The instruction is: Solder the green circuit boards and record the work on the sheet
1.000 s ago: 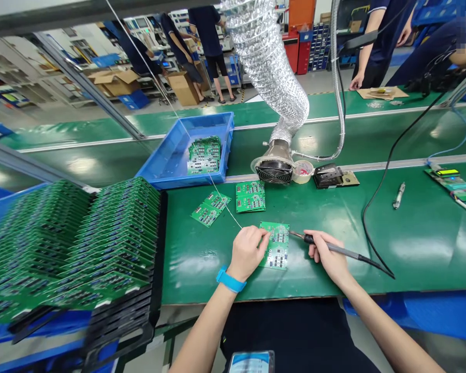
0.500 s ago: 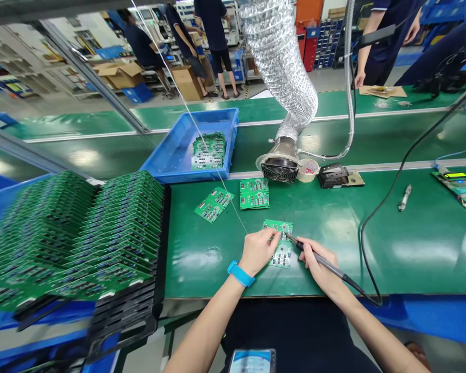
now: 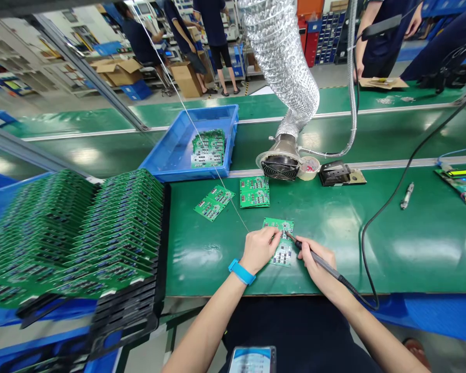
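A green circuit board point(image 3: 282, 255) lies on the bench in front of me, partly covered by my hands. My right hand point(image 3: 319, 278) grips a soldering iron point(image 3: 328, 267) like a pen, its tip at the parts on the board's upper half. From the left, my left hand point(image 3: 259, 248) rests over the board's edge, thumb and forefinger pinched close to the iron's tip. A thin solder wire point(image 3: 183, 103) runs down from above into that hand; its end between the fingers is too small to see. A blue band point(image 3: 241, 272) circles my left wrist.
A stack of boards point(image 3: 254, 192) and a single board point(image 3: 214, 203) lie behind my hands. A blue bin point(image 3: 233, 140) holds more boards. Racked boards point(image 3: 116, 223) fill the left. A fume extractor point(image 3: 281, 163) hangs ahead, beside a tape roll point(image 3: 308, 168). The iron's cable point(image 3: 363, 248) loops right.
The iron's tip and both hands stay almost in place at the board. The whole view has shifted very slightly.
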{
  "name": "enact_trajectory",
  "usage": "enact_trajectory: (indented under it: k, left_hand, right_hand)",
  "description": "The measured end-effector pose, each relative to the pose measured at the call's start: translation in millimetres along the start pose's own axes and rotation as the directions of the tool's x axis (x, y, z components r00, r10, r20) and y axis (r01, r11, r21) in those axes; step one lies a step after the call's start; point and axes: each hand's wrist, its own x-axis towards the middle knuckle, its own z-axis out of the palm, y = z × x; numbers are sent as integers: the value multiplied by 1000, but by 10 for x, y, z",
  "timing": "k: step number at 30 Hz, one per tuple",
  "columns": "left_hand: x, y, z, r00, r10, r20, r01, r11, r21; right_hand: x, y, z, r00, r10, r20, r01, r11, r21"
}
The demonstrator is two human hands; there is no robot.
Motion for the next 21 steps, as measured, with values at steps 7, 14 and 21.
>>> enact_trajectory:
  k: [7, 14, 21]
  left_hand:
    - [-18, 24, -66, 997, -71, -25, 68, 993, -96]
    - [-24, 38, -43, 1000, -19, 13, 20, 997, -76]
    - [-32, 14, -6, 999, 20, 35, -18, 999, -47]
  right_hand:
    - [-12, 10, 3, 1000, -20, -8, 20, 1000, -19]
    - [-28, -35, -31, 998, -54, -19, 53, 998, -34]
    - [-22, 0, -11, 996, -92, -3, 91, 992, -83]
